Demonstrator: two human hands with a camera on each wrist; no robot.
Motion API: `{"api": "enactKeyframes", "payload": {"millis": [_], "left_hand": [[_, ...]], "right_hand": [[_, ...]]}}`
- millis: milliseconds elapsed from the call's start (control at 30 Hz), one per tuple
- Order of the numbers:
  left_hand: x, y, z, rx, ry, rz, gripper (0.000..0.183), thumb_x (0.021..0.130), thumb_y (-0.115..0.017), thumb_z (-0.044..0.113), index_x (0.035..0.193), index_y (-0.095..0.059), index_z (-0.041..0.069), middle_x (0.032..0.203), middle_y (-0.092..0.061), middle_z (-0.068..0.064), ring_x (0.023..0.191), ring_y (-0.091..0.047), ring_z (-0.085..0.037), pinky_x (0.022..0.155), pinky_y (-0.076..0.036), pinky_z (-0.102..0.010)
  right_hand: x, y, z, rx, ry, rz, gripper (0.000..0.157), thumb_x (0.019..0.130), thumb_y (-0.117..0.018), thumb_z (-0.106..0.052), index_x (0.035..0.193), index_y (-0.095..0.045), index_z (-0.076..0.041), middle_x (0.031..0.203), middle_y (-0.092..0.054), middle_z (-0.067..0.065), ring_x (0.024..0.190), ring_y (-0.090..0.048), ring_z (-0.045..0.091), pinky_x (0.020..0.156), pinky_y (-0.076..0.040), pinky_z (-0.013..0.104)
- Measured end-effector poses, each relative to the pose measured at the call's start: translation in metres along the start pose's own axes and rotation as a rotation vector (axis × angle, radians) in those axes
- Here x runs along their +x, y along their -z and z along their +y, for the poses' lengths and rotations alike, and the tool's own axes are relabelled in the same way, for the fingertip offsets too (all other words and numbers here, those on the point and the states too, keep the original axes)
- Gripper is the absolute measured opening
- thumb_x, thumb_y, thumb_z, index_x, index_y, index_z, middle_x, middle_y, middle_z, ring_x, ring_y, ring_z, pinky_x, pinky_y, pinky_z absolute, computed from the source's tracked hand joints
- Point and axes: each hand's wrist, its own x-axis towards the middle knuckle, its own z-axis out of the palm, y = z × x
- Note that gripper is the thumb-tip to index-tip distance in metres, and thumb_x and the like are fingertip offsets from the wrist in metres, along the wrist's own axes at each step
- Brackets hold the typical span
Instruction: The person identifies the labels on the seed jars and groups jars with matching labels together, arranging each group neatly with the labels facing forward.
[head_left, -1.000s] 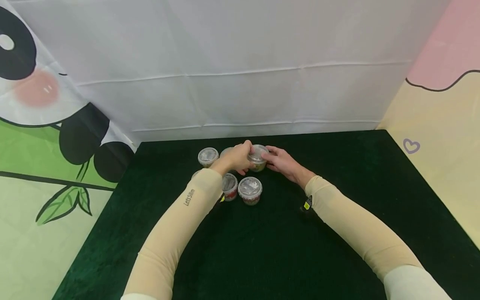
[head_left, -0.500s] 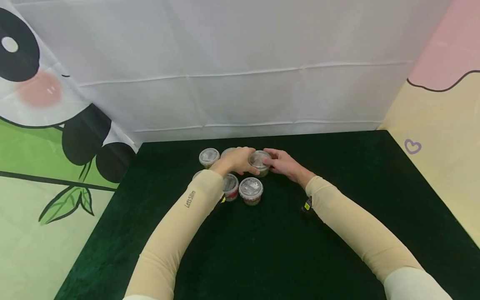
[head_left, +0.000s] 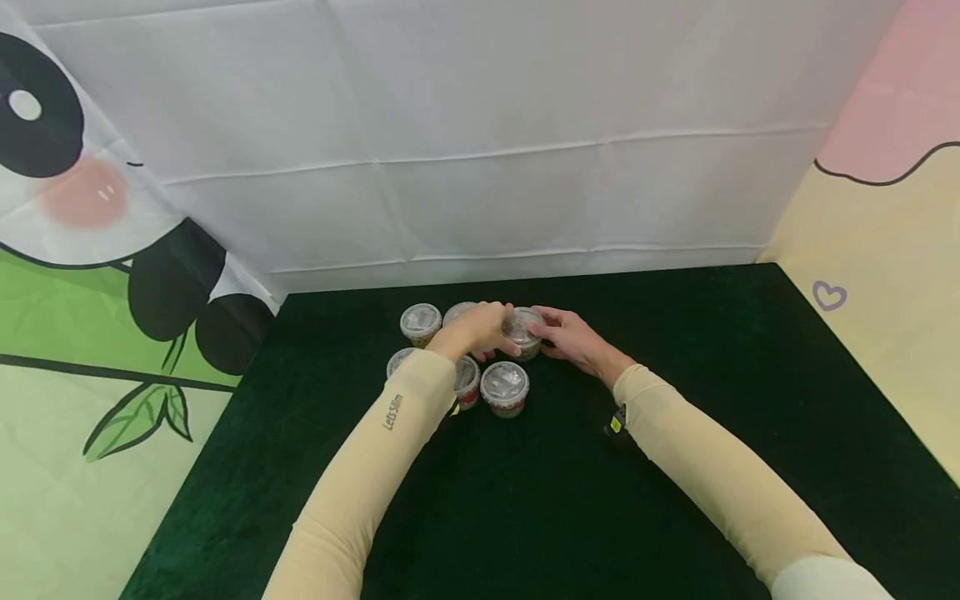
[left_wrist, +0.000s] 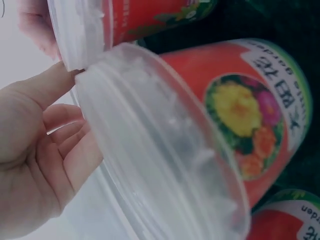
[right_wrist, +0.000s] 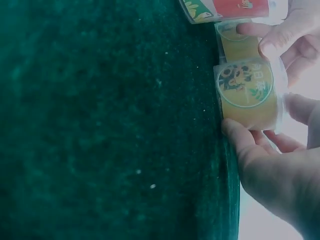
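A lidded clear plastic cup (head_left: pixel 525 329) with a yellow flower label (right_wrist: pixel 248 95) stands at the right end of the far row. My right hand (head_left: pixel 577 340) grips it from the right, thumb near the lid and a fingertip low on its side. At its left my left hand (head_left: pixel 480 327) holds it, fingers and thumb spread around that side. A second yellow-labelled cup (right_wrist: pixel 237 42) stands close beside it, partly behind the left hand. In the left wrist view a red-labelled cup (left_wrist: pixel 235 115) hides the held one.
Nearer me a row of lidded cups holds a right one (head_left: pixel 505 387), a middle one (head_left: pixel 467 383) and a left one (head_left: pixel 400 361), partly hidden by my left arm. Another cup (head_left: pixel 421 322) stands far left. Dark green cloth (head_left: pixel 570 517) covers the table; a white backdrop (head_left: pixel 487 200) rises behind.
Both hands have brought the yellow-labelled cup slightly toward me and down, in line with the far row. The other cups keep their places; the head view has tilted slightly.
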Motion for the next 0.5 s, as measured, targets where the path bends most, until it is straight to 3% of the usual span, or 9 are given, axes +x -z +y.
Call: {"api": "enactKeyframes", "payload": {"millis": [333,433,500], "left_hand": [[0.002,0.005,-0.004,-0.018,0.010,-0.006,0.084,0.095,-0.075,0.029,0.160,-0.028,0.005,0.145,-0.051,-0.019,0.085,-0.071,-0.022,0.065,-0.060,-0.029],[0.002,0.008,-0.007,-0.011,-0.007,0.009,0.086,0.095,-0.075,0.029,0.161,-0.025,0.007,0.148,-0.049,-0.018,0.087,-0.071,-0.024,0.067,-0.060,-0.031],[-0.002,0.009,-0.011,0.009,-0.021,0.049,0.089,0.094,-0.076,0.030,0.163,-0.021,0.012,0.146,-0.051,-0.017,0.086,-0.070,-0.025,0.070,-0.060,-0.034]], "right_hand": [[0.001,-0.005,0.002,0.043,0.008,0.036,0.060,0.108,-0.051,-0.026,0.161,-0.027,-0.012,0.160,-0.033,0.013,0.145,-0.036,0.028,0.115,-0.036,0.047],[-0.001,-0.002,0.000,-0.056,0.055,0.043,0.062,0.108,-0.050,-0.030,0.161,-0.025,-0.010,0.161,-0.032,0.014,0.145,-0.037,0.029,0.113,-0.038,0.046],[-0.008,0.004,-0.005,-0.191,0.106,0.051,0.064,0.109,-0.048,-0.034,0.161,-0.024,-0.007,0.162,-0.032,0.016,0.145,-0.037,0.032,0.113,-0.039,0.047]]}}
